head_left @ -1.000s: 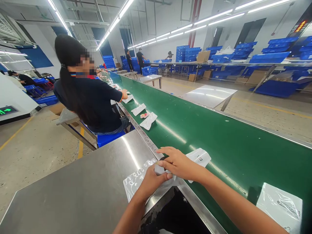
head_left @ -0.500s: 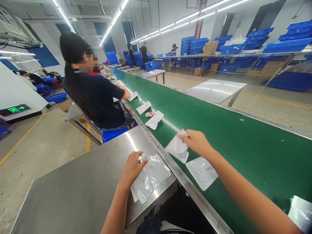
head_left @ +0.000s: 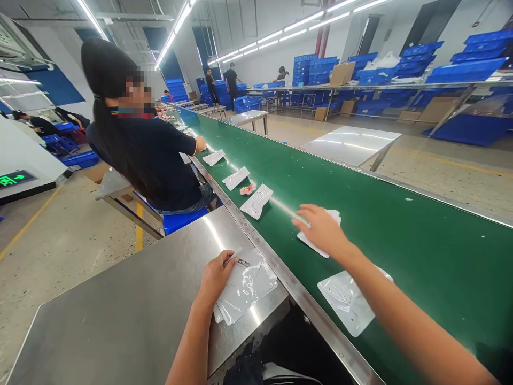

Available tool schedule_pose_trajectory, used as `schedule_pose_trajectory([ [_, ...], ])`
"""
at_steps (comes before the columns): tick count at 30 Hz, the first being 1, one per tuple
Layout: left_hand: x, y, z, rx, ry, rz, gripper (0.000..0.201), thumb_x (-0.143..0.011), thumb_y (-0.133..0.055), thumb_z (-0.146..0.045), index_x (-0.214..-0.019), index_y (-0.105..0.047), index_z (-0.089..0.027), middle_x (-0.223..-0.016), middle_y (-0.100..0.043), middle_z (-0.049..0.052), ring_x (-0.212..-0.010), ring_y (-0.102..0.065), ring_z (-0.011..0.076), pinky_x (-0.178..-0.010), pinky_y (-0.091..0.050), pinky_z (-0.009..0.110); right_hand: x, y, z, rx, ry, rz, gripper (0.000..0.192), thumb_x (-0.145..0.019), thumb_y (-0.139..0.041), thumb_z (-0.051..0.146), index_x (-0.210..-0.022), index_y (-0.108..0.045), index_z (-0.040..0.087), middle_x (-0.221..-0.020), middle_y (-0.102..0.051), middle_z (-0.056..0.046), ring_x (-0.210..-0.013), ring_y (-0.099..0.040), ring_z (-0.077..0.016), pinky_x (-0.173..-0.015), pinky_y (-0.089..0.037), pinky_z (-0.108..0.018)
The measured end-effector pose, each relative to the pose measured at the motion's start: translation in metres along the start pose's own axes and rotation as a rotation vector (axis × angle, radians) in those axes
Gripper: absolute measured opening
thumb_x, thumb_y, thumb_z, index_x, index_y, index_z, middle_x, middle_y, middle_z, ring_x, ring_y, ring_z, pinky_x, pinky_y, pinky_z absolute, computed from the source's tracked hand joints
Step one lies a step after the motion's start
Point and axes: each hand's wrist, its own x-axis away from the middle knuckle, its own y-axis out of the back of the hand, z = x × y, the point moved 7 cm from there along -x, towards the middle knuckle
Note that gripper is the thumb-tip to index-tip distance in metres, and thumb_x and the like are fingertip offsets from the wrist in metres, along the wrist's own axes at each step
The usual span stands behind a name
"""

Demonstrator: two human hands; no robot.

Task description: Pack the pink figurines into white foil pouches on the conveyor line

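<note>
A white pouch (head_left: 320, 235) is being laid flat on the green conveyor belt (head_left: 401, 251) under the right hand (head_left: 320, 229), fingers spread apart, while the pouch stack (head_left: 244, 286) on the desk (head_left: 132, 310) is pinned by the left hand (head_left: 216, 275), fingers flat, likely for peeling the next pouch.

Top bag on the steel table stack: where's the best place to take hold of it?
Probably the near corner of the top bag, by the left hand. It lies flat on the stack, so come from above, pinch that corner and peel it up.
</note>
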Motion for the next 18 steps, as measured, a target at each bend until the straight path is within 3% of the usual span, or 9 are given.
schedule_pose_trajectory([
  [4, 0.003, 0.011, -0.020, 0.066, -0.127, -0.101, 0.026, -0.086, -0.047, -0.037, -0.106, -0.060, -0.027, -0.101, -0.065, 0.002, -0.095, -0.057, 0.0205, -0.086, -0.040, 0.033, 0.010, -0.038, 0.090, -0.295, 0.342, 0.249, 0.037, -0.087, -0.047, 0.040, -0.116, -0.054, 0.018, -0.116, -0.059, -0.007, -0.105, -0.053, -0.0201, -0.087, -0.041, -0.030],
  [7, 0.007, 0.020, -0.026, 0.314, -0.068, -0.108, 0.038, -0.080, -0.057, -0.040, -0.114, -0.055, -0.025, -0.091, -0.065, 0.002, -0.084, -0.059, 0.0190, -0.077, -0.044, 0.030, 0.014, -0.047, 0.124, -0.319, 0.447, 0.316, 0.023, -0.089, -0.045, 0.033, -0.096, -0.061, 0.017, -0.092, -0.065, -0.004, -0.084, -0.058, -0.0170, -0.070, -0.041, -0.026],
  [10, 0.011, 0.012, -0.028, 0.668, 0.002, 0.112, 0.070, -0.070, -0.067, -0.046, -0.131, -0.041, -0.023, -0.086, -0.064, 0.002, -0.079, -0.060, 0.0200, -0.068, -0.047, 0.028, 0.015, -0.035, 0.141, -0.317, 0.526, 0.346, 0.020, -0.089, -0.046, 0.026, -0.079, -0.062, 0.019, -0.077, -0.063, 0.000, -0.072, -0.056, -0.0136, -0.062, -0.036, -0.024],
  [13, 0.020, -0.005, -0.027, 0.881, 0.060, 0.360, 0.066, -0.066, -0.069, -0.051, -0.121, -0.054, -0.017, -0.090, -0.065, 0.006, -0.087, -0.059, 0.0252, -0.072, -0.047, 0.030, 0.007, -0.022, 0.155, -0.338, 0.600, 0.418, 0.016, -0.086, -0.052, 0.025, -0.077, -0.064, 0.020, -0.075, -0.064, 0.001, -0.072, -0.056, -0.0136, -0.062, -0.036, -0.024],
  [15, 0.022, -0.015, -0.020, 0.996, 0.163, 0.345, 0.053, -0.071, -0.066, -0.050, -0.111, -0.060, -0.015, -0.096, -0.066, 0.008, -0.090, -0.059, 0.0256, -0.078, -0.047, 0.032, -0.010, -0.024, 0.161, -0.390, 0.609, 0.520, 0.015, -0.085, -0.054, 0.029, -0.080, -0.067, 0.022, -0.076, -0.065, 0.002, -0.073, -0.058, -0.0129, -0.064, -0.040, -0.023],
  [18, 0.021, -0.024, -0.015, 1.153, 0.317, 0.162, 0.048, -0.074, -0.065, -0.047, -0.109, -0.061, -0.015, -0.101, -0.065, 0.009, -0.097, -0.058, 0.0257, -0.086, -0.045, 0.035, -0.066, -0.041, 0.145, -0.386, 0.424, 0.531, 0.027, -0.093, -0.041, 0.034, -0.098, -0.065, 0.023, -0.088, -0.067, 0.003, -0.075, -0.060, -0.0093, -0.065, -0.044, -0.018],
])
